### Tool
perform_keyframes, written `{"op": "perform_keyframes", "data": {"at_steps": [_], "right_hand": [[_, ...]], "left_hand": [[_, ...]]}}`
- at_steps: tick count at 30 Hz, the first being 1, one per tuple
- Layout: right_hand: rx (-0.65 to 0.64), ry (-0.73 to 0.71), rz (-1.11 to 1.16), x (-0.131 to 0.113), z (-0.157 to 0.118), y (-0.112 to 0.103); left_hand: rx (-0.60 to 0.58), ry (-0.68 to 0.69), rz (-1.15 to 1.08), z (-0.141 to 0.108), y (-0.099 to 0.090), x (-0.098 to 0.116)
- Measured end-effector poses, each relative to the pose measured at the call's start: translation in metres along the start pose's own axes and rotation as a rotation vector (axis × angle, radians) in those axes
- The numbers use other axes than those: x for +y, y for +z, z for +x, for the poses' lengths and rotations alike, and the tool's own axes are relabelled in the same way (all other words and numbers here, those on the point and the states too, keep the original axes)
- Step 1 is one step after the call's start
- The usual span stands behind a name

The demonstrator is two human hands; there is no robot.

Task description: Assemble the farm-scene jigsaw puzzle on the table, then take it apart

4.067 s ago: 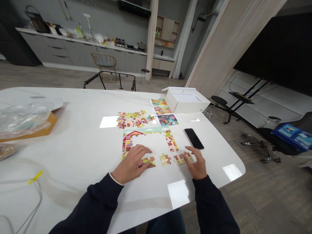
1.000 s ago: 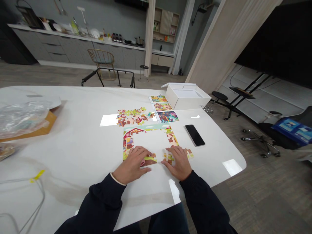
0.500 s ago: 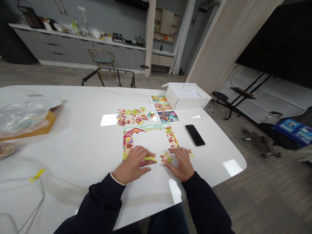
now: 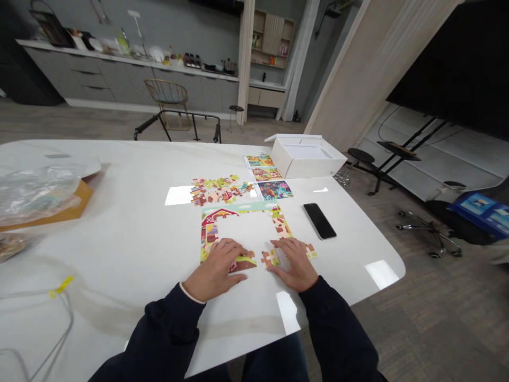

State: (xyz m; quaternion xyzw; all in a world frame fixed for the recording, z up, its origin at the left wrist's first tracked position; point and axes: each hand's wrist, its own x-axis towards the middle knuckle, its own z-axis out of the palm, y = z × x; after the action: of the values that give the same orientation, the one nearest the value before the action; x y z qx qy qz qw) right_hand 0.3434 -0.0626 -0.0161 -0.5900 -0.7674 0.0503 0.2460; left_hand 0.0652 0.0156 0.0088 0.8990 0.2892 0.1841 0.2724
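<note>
A jigsaw puzzle border (image 4: 208,232) with a red barn and farm scenery lies on the table, joined along its top and sides around a bare middle. My left hand (image 4: 218,268) rests on its lower left corner, fingers stretched over the pieces and thumb apart on the table. Joined puzzle pieces (image 4: 270,258) lie across a small gap to the right. Over them my right hand (image 4: 293,265) is spread, thumb and index finger apart at their edge. Its palm hides part of them, and more pieces (image 4: 311,250) show beyond its fingers.
Loose puzzle pieces (image 4: 217,190) lie behind the border, beside a picture sheet (image 4: 272,189). A white box (image 4: 306,156) stands at the back. To the right is a black phone (image 4: 319,220); plastic-wrapped items (image 4: 37,188) and a cable (image 4: 66,302) are at left.
Both hands stay in nearly the same place. My right hand's index finger has shifted slightly left, and a little more of the pieces beside it shows. The whole view has moved slightly.
</note>
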Motion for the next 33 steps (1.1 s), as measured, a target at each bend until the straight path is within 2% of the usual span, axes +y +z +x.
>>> {"op": "perform_keyframes", "data": {"at_steps": [6,28,33], "right_hand": [[0.003,-0.057,0.056,0.001,-0.002,-0.001],[0.027,-0.014,0.147,0.003,-0.002,0.006],[0.004,-0.086,0.16,-0.006,0.007,0.002]], "left_hand": [[-0.009,-0.006,0.009,0.0,-0.001,0.003],[-0.036,-0.016,0.01,0.001,-0.003,0.004],[-0.028,-0.019,0.023,0.001,-0.002,0.003]]}}
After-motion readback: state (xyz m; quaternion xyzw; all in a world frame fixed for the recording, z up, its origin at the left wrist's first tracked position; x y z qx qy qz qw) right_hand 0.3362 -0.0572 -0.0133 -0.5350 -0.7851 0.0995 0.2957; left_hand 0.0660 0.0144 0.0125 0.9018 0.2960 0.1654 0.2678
